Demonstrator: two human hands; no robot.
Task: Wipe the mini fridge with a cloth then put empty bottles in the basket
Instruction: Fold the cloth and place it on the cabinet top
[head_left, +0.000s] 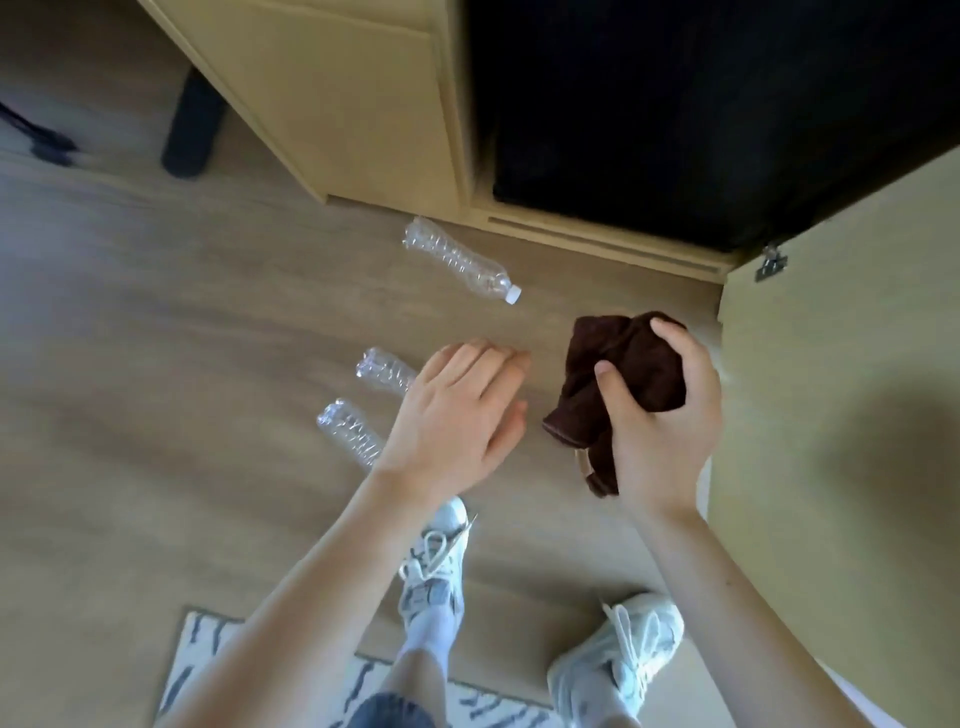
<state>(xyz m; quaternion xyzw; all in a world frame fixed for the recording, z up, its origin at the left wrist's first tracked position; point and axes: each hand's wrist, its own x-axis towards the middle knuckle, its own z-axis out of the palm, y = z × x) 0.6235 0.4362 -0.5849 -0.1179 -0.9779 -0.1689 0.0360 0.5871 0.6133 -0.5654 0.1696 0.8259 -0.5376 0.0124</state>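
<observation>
My right hand (662, 415) grips a bunched dark brown cloth (631, 364) above the wooden floor. My left hand (457, 415) hovers beside it, fingers spread, holding nothing. Three clear empty plastic bottles lie on the floor: one with a white cap (460, 260) near the cabinet base, and two more (384, 371) (350, 431) partly hidden under my left hand. The black mini fridge (701, 114) sits inside a wooden cabinet at the top right. No basket is in view.
The cabinet's open door (841, 415) stands at the right, close to my right hand. A closed cabinet panel (337, 104) is at the top middle. A dark furniture leg (192, 130) stands at the upper left. A patterned rug (197, 670) lies by my feet.
</observation>
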